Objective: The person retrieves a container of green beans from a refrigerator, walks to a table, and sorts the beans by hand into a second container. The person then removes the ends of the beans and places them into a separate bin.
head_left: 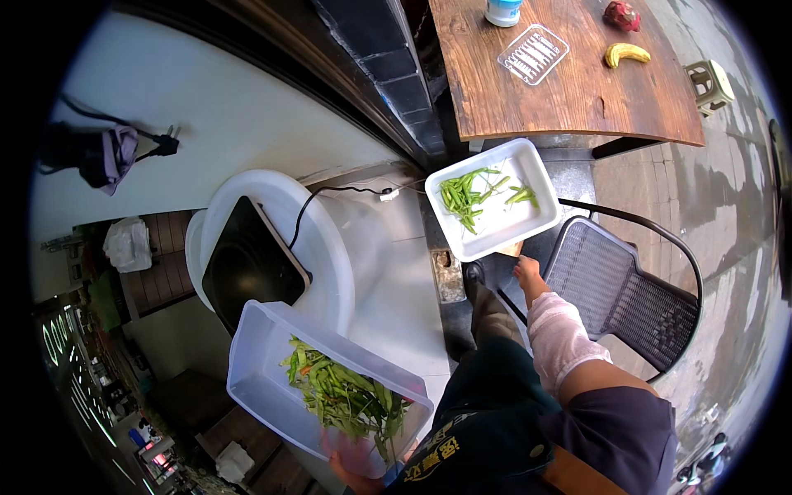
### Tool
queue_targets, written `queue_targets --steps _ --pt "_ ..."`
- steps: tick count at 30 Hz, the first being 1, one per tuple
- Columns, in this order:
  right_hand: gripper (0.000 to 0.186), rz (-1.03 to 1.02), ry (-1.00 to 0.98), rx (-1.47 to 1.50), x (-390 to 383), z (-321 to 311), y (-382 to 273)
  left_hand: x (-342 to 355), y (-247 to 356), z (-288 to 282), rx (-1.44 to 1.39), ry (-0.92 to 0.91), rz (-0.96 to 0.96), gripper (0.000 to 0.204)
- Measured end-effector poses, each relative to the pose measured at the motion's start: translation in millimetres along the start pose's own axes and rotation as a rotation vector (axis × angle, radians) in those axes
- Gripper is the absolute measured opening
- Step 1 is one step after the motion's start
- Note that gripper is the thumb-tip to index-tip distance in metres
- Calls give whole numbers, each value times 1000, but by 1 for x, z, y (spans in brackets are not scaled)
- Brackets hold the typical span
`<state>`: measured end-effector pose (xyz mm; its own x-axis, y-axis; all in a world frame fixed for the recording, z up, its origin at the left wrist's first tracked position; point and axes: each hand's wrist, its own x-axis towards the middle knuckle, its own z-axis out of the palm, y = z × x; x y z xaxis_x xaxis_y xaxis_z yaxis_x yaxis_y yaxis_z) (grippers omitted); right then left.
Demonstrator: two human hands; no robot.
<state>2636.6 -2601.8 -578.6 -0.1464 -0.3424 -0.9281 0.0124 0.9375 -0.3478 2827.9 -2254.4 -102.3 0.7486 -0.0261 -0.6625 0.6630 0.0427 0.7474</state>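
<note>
At the lower left, a translucent plastic bin [268, 355] tilts beside my body, a heap of green peppers with leaves and stems [346, 392] inside. My left hand [356, 477] grips its near edge, partly seen through the plastic. My right hand [528, 271], below a pale sleeve, reaches forward with fingers closed at a small light-brown wooden piece [512, 249]. What the fingers hold is partly hidden. Just beyond that hand is a white rectangular tray [518, 235] holding loose green peppers [464, 198] and a smaller bunch [521, 195].
A black induction cooktop [256, 264] leans in a round white tub [334, 247] at left. A wicker chair [619, 285] stands at right. On the wooden table [569, 99] are a clear plastic container [534, 54], a banana [627, 54] and a dragon fruit [622, 16]. A cable [346, 189] crosses behind the tub.
</note>
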Motion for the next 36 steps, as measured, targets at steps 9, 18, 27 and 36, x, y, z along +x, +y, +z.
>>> queue_targets --steps 9,18,27,36 --pt "49 -92 129 -17 51 78 -5 100 17 -73 -32 -285 -195 57" --pt "29 -108 120 63 -35 41 24 130 41 -19 333 -189 -151 57" --pt "40 -225 115 514 -258 -104 134 153 57 -28 501 -474 -37 57" --pt "20 -395 381 1149 -416 -299 212 48 0 50 669 -868 -154 56"
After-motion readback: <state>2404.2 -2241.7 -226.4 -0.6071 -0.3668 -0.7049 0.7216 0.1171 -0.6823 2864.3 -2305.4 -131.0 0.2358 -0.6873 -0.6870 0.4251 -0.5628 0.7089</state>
